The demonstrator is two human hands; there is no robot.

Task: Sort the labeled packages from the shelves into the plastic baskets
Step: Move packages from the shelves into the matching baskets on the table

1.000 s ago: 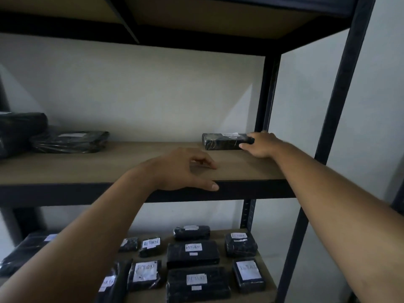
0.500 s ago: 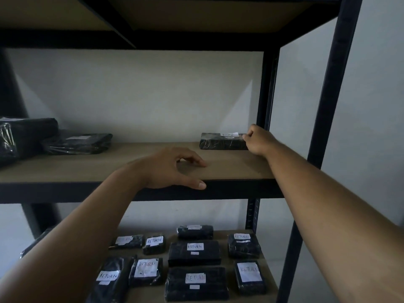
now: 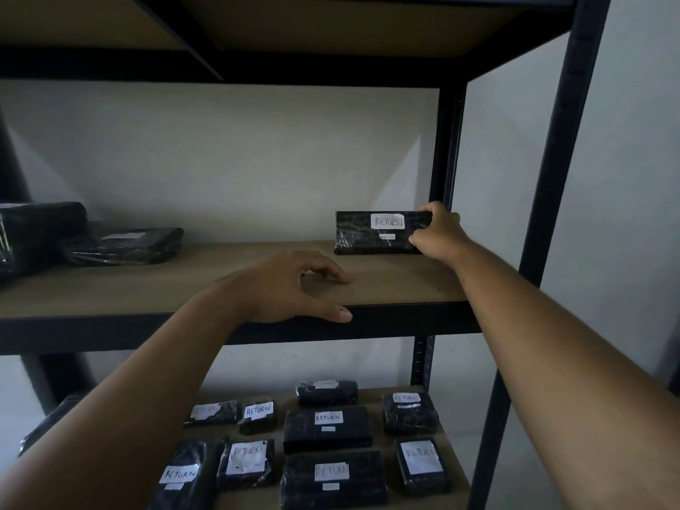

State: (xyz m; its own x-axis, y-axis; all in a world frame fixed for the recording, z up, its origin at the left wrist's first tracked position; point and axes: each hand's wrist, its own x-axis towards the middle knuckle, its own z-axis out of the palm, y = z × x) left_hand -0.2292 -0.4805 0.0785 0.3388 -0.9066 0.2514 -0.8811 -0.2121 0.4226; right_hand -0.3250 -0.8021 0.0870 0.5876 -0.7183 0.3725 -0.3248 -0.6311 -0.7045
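Observation:
A black wrapped package [image 3: 368, 233] with a white label reading RETURN stands tipped up on its long edge at the back right of the middle shelf [image 3: 404, 281]. My right hand [image 3: 438, 231] grips its right end, fingers over the top and thumb below. My left hand [image 3: 294, 288] rests on the front edge of the same shelf, fingers loosely curled, holding nothing. No basket is in view.
Two black packages [image 3: 121, 246] lie at the far left of the middle shelf. Several RETURN-labelled black packages [image 3: 327, 428] cover the lower shelf. Dark metal posts [image 3: 552, 178] rise on the right, with a wall behind and another shelf board overhead.
The package lay flat on the shelf; my right hand has tipped it upright so its label faces me. My left hand has stayed on the shelf edge.

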